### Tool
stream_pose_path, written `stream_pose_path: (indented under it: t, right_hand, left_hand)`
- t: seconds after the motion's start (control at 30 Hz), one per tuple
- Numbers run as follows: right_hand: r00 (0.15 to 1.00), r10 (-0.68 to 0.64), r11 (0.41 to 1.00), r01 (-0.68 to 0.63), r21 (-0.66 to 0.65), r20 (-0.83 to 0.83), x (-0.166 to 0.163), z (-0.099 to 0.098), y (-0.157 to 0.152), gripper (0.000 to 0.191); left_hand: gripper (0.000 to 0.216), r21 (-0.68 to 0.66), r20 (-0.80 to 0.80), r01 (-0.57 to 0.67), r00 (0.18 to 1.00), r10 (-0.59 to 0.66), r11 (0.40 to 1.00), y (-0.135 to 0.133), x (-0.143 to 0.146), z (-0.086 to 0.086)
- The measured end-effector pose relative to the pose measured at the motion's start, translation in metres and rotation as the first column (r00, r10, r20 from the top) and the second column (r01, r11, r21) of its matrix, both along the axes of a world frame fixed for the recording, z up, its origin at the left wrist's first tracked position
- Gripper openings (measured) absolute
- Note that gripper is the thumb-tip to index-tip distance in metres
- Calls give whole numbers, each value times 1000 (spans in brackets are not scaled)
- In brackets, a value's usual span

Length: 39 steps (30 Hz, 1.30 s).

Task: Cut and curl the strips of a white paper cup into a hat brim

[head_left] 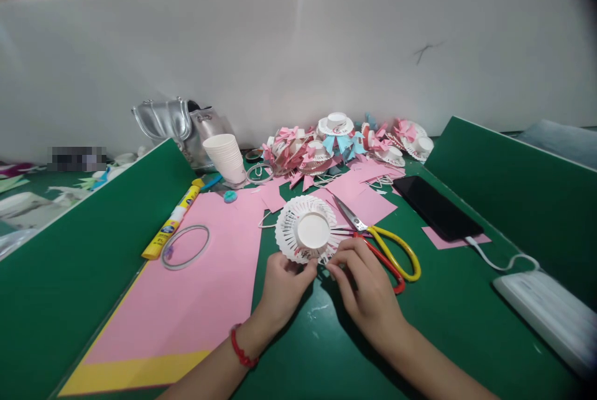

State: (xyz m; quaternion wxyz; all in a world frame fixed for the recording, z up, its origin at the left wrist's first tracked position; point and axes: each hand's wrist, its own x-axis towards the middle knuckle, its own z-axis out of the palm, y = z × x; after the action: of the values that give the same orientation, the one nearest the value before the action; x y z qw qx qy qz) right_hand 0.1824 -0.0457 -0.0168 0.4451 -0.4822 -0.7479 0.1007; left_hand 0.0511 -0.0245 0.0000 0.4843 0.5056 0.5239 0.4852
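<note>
A white paper cup cut into a hat shape [308,230], with a fringed curled brim, sits upside down on the green table [438,325]. My left hand [284,282], with a red cord at the wrist, pinches the near edge of the brim. My right hand [366,285] pinches the brim strips just to the right of it. Both hands have their fingers closed on the paper strips. Scissors [377,241] with yellow and red handles lie right beside my right hand, blades pointing away.
A large pink sheet [196,300] over a yellow one lies left, with a tape ring [185,246] and glue tube [175,221]. Behind stand stacked paper cups [226,157], a silver bag [172,123], and finished hats with bows [340,139]. A phone [436,207] and power bank [550,316] lie to the right.
</note>
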Motion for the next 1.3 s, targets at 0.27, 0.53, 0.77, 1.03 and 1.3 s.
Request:
stream_pose_path:
  t: [0.27, 0.53, 0.77, 1.03, 1.3]
  right_hand:
    - [982, -30, 983, -5, -185, -186, 1, -3, 2, 9]
    - [926, -84, 945, -43, -326, -367, -2, 1, 4, 7]
    - [873, -109, 937, -69, -342, -475, -3, 3, 5, 8]
    - [883, -150, 938, -16, -348, -444, -2, 2, 5, 8]
    - [902, -208, 943, 83, -321, -378, 0, 8, 6, 12]
  left_hand:
    - [15, 115, -114, 92, 990, -79, 989, -2, -1, -8]
    - [17, 53, -25, 86, 996, -85, 995, -3, -1, -2]
    - [16, 45, -13, 74, 997, -73, 996, -3, 0, 0]
    - [13, 48, -52, 115, 992, -113, 992, -2, -1, -2]
    - [22, -76, 161, 150, 977, -137, 986, 1, -3, -1]
